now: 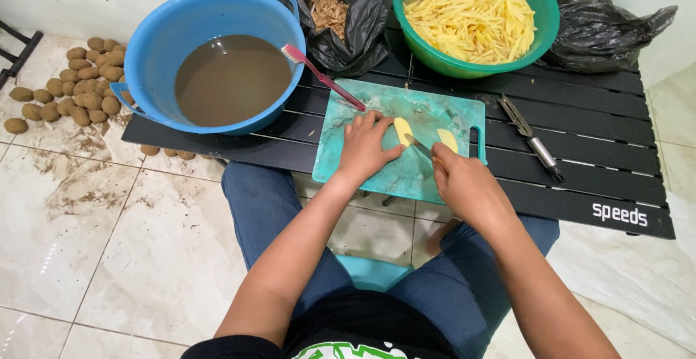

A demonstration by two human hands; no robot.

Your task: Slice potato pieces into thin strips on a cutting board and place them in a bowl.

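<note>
Potato halves [403, 131] sit peeled and yellow near the middle of the teal cutting board [362, 109], toward its far right corner; a second piece [448, 139] lies just right of the first. Your left hand [366, 145] rests flat-ish on the board, fingers spread and curled over the left piece, thumb touching its near side, pinning it rather than gripping it. Your right hand [464, 181] is closed around a knife handle; the knife [419, 144] blade angles up-left from that fist and ends between the two pieces. Key relation: the left piece lies directly ahead of the blade tip, long axis running roughly away from you, so the blade crosses it at a slant. The left hand is the nearer one to that piece, the right nearer the other.

Board sits at the near edge of the black slatted table [602, 134]. Blue basin [181, 33] of murky water at the left edge, red toothbrush [319, 76] leaning on its rim. Green bowl [545, 22] of cut potato strips at the far edge, black bags beside it. Peeler [533, 138] lies right of the board. Unpeeled potatoes [80, 84] piled on the floor, left.
</note>
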